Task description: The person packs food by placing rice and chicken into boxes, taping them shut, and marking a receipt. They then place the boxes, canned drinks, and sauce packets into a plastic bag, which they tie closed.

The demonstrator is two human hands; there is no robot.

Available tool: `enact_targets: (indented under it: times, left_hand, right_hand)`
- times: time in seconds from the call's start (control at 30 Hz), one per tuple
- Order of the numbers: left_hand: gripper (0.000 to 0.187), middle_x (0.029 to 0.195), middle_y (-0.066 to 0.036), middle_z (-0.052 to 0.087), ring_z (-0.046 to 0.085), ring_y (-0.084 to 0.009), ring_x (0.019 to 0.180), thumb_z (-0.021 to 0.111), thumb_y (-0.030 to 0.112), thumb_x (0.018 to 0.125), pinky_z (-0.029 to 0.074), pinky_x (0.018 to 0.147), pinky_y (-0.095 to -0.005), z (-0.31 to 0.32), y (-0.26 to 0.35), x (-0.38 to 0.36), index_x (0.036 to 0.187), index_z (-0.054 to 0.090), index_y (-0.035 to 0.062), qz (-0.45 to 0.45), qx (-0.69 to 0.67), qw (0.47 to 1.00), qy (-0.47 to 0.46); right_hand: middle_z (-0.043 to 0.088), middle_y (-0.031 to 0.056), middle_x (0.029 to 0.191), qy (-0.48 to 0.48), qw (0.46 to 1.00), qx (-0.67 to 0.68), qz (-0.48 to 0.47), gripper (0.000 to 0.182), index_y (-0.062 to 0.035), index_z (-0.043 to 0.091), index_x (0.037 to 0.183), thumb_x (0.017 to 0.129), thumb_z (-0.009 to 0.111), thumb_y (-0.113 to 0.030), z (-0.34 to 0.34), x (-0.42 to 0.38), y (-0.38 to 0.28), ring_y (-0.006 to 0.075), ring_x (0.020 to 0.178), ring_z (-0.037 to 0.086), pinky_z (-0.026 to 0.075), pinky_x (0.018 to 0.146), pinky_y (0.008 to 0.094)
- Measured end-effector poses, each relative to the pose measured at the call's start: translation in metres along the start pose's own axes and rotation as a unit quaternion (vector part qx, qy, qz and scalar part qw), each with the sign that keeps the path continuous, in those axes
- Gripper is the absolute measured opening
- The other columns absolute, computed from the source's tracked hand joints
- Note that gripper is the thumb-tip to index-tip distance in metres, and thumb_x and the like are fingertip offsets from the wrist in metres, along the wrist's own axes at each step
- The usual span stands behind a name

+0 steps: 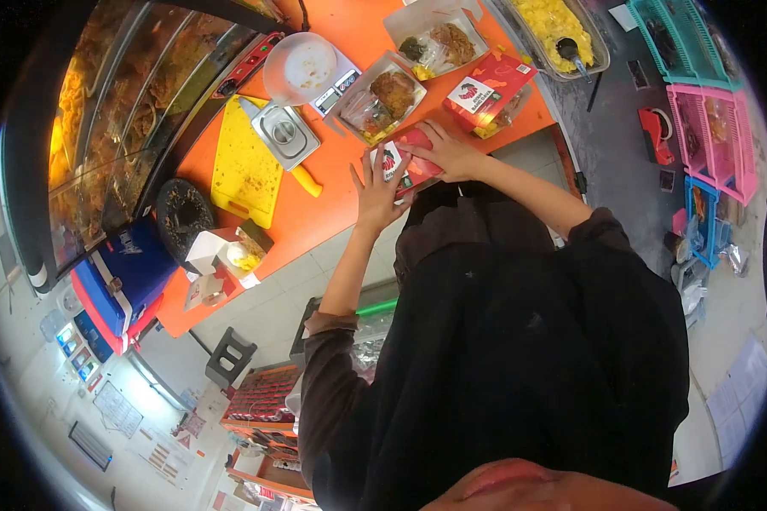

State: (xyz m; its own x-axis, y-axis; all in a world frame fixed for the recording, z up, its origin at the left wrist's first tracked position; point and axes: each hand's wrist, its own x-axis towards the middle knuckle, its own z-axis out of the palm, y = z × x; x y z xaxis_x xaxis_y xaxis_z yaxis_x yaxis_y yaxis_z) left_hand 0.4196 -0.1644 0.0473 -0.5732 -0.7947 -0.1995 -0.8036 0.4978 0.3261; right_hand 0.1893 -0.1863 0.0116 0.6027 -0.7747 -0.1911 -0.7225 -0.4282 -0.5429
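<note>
Squarely between both hands sits a red cardboard box with a white logo panel (pixel 419 172), at the near edge of the orange counter (pixel 296 223), just ahead of the person's waist. The left hand (pixel 376 194) comes in from the left, fingers spread and touching the white-panelled end; the right hand (pixel 445 154) reaches in from the right, fingers extended across the red part. Neither is nearer: both touch the box, and whether a thumb pinches its edge cannot be told. Its long axis seems to run roughly crosswise, from one hand towards the other, though the fingers cover much of the outline. Just beyond lies an open white cardboard box with a brown fried piece (pixel 393 95); ahead and to the right stands another red cardboard box with a white logo (pixel 487 92).
</note>
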Motion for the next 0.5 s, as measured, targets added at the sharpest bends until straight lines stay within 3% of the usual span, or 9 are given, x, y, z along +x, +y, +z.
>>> enact_targets:
  times: [0.07, 0.17, 0.27, 0.3, 0.37, 0.43, 0.5]
  left_hand:
    - [0.094, 0.152, -0.012, 0.022, 0.021, -0.038, 0.138, 0.08, 0.037, 0.061, 0.01, 0.106, -0.0666, 0.009, -0.012, 0.003, 0.143, 0.034, 0.0362, 0.034, 0.005, 0.998, 0.053]
    - [0.084, 0.148, -0.01, 0.029, 0.027, -0.0344, 0.134, 0.077, 0.028, 0.065, 0.016, 0.105, -0.0624, 0.015, -0.011, 0.005, 0.14, 0.04, 0.037, 0.011, 0.07, 0.996, 0.045]
    - [0.082, 0.147, -0.01, 0.03, 0.026, -0.0355, 0.135, 0.077, 0.025, 0.066, 0.02, 0.104, -0.0593, 0.032, -0.015, 0.004, 0.139, 0.042, 0.0373, 0.025, 0.07, 0.992, 0.105]
    - [0.071, 0.149, -0.013, 0.025, 0.023, -0.0379, 0.135, 0.071, 0.028, 0.073, 0.024, 0.102, -0.0592, 0.025, -0.015, 0.005, 0.137, 0.043, 0.0405, 0.026, 0.034, 0.997, 0.058]
    - [0.071, 0.15, -0.013, 0.024, 0.022, -0.0379, 0.136, 0.071, 0.03, 0.074, 0.024, 0.102, -0.059, 0.004, -0.021, 0.002, 0.138, 0.042, 0.0412, 0.072, -0.022, 0.996, 0.039]
    - [0.07, 0.15, -0.014, 0.022, 0.021, -0.038, 0.136, 0.07, 0.031, 0.076, 0.024, 0.102, -0.0588, -0.001, -0.025, 0.003, 0.139, 0.041, 0.042, 0.13, -0.081, 0.988, 0.015]
    - [0.073, 0.152, -0.018, 0.018, 0.018, -0.0396, 0.137, 0.068, 0.043, 0.077, 0.021, 0.103, -0.0609, 0.007, -0.034, 0.001, 0.142, 0.036, 0.0417, 0.143, 0.057, 0.988, -0.027]
  right_hand:
    - [0.02, 0.026, 0.146, 0.003, 1.0, 0.016, -0.01, 0.097, -0.0334, 0.021, 0.148, 0.07, 0.078, -0.026, -0.001, -0.002, 0.003, 0.0452, 0.137, 0.017, 0.032, 0.106, 0.0536]
    - [0.019, 0.0259, 0.146, 0.018, 0.998, 0.057, -0.022, 0.094, -0.0333, 0.023, 0.147, 0.07, 0.077, -0.035, -0.003, -0.004, -0.001, 0.046, 0.136, 0.017, 0.032, 0.105, 0.0544]
    - [0.016, 0.0252, 0.148, 0.014, 0.998, 0.061, -0.01, 0.092, -0.0346, 0.024, 0.147, 0.071, 0.076, -0.04, -0.003, -0.007, -0.001, 0.0458, 0.138, 0.013, 0.031, 0.106, 0.0542]
    - [0.016, 0.0239, 0.149, 0.025, 0.998, 0.056, -0.024, 0.092, -0.0345, 0.025, 0.147, 0.07, 0.077, -0.039, 0.007, -0.007, 0.002, 0.0456, 0.138, 0.014, 0.03, 0.107, 0.0538]
    - [0.012, 0.0221, 0.151, 0.049, 0.996, 0.03, -0.064, 0.09, -0.0349, 0.027, 0.146, 0.07, 0.077, -0.038, 0.019, -0.01, 0.013, 0.0448, 0.139, 0.013, 0.027, 0.109, 0.0528]
    - [0.01, 0.0211, 0.152, 0.034, 0.998, 0.017, -0.044, 0.091, -0.0347, 0.027, 0.146, 0.07, 0.077, -0.038, 0.025, -0.011, 0.014, 0.0441, 0.14, 0.011, 0.027, 0.109, 0.0539]
    - [0.009, 0.0201, 0.153, 0.025, 0.999, 0.014, -0.026, 0.091, -0.0346, 0.027, 0.146, 0.07, 0.077, -0.039, 0.019, -0.014, 0.007, 0.0433, 0.141, 0.009, 0.027, 0.109, 0.055]
